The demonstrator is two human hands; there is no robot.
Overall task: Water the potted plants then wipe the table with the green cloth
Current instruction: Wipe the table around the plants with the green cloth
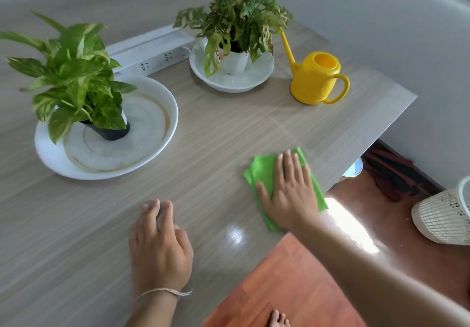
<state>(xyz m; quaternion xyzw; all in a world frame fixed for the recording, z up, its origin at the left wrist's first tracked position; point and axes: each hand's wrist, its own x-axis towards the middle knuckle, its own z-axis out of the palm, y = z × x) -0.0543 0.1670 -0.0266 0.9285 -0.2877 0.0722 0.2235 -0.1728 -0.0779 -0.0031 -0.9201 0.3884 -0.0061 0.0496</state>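
Note:
The green cloth [263, 171] lies flat near the table's right edge, and my right hand [288, 192] presses down on it with fingers together. My left hand [159, 245] rests on the bare grey wood-grain table [216, 128] near the front, fingers curled, holding nothing. A pothos in a black pot [112, 131] stands in a large white dish [150, 146] at the left. A second leafy plant in a white pot [235, 61] sits in a smaller white bowl [262, 72] at the back. The yellow watering can [315, 77] stands upright at the back right.
A white power strip [152, 57] lies between the two plants at the back. The table's right edge drops to a red-brown floor [292, 288]. A white woven basket [445, 215] sits on the floor at the right, below a grey wall.

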